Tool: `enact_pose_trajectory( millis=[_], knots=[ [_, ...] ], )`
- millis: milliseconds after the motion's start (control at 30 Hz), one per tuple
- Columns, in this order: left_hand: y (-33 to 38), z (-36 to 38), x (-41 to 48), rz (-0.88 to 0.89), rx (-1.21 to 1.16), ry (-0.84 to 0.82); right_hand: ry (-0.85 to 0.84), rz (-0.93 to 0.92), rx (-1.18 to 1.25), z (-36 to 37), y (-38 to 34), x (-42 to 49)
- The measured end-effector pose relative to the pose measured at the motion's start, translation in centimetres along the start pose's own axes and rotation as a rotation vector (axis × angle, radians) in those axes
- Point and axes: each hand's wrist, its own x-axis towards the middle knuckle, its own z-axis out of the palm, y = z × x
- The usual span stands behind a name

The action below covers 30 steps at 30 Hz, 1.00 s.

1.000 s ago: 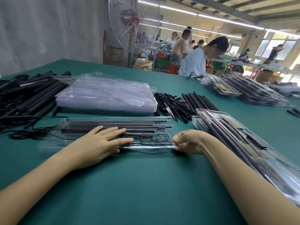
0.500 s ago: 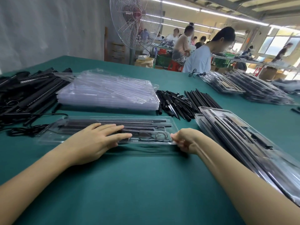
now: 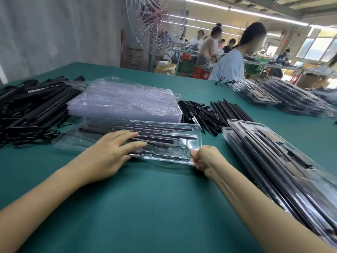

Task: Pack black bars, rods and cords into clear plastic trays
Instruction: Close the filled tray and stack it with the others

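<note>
Tray (image 3: pixel 198 141) under left fingers (image 3: pixel 127 134); right fingers (image 3: pixel 196 154) pinch corner.

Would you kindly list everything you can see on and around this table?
Table: one, green, under everything.
Filled tray: one, clear, centre front.
Empty trays: one stack, clear, behind it.
Packed trays: several piles, clear, right front and far right.
Rods: one heap, black, right of the empty trays.
Bars and cords: one heap, black, far left.
Fan: one, silvery, behind the table.
Workers: several, background.
Left hand: flat on the filled tray.
Right hand: fingers pinching its near right corner.
</note>
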Motion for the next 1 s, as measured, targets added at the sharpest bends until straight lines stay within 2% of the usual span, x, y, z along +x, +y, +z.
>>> enact_pose_trajectory(
  millis=[33,67,100,133,167,200,233,300,467,567,733,1000],
  knots=[
    [1.7,-0.5,0.2,-0.067,-0.224,0.128,0.002,0.004,0.006,0.0,0.0,0.0],
    [3.7,-1.1,0.3,-0.219,-0.56,0.204,0.0,0.009,0.011,0.0,0.0,0.0],
    [5.6,-1.4,0.7,-0.421,-0.951,0.173,-0.012,0.015,0.02,-0.1,-0.1,0.0],
    [7.5,-1.6,1.2,-0.61,-1.303,0.018,-0.031,0.023,0.042,-0.2,-0.1,0.0],
    [9.2,-1.6,1.8,-0.752,-1.55,-0.182,-0.058,0.041,0.081,-0.4,-0.2,0.0],
    [10.5,-1.2,2.3,-0.864,-1.71,-0.312,-0.087,0.066,0.135,-0.6,-0.2,-0.1],
    [11.4,-0.5,2.8,-0.963,-1.838,-0.363,-0.115,0.089,0.185,-0.8,-0.2,-0.2],
    [12.8,0.6,4.0,-1.109,-2.045,-0.296,-0.152,0.117,0.236,-1.1,-0.3,-0.5],
    [15.2,2.6,7.8,-1.162,-2.141,0.172,-0.204,0.064,0.162,-1.4,-0.9,-0.7],
    [16.0,2.6,9.4,-1.242,-2.128,0.335,-0.232,0.009,0.111,-2.1,-1.3,-0.8],
    [16.2,2.9,10.6,-1.334,-2.081,0.396,-0.27,-0.036,0.124,-2.3,-1.7,-1.1],
    [15.5,2.7,10.6,-1.315,-2.034,0.285,-0.237,-0.127,0.106,-2.1,-1.1,-0.4]
  ],
)
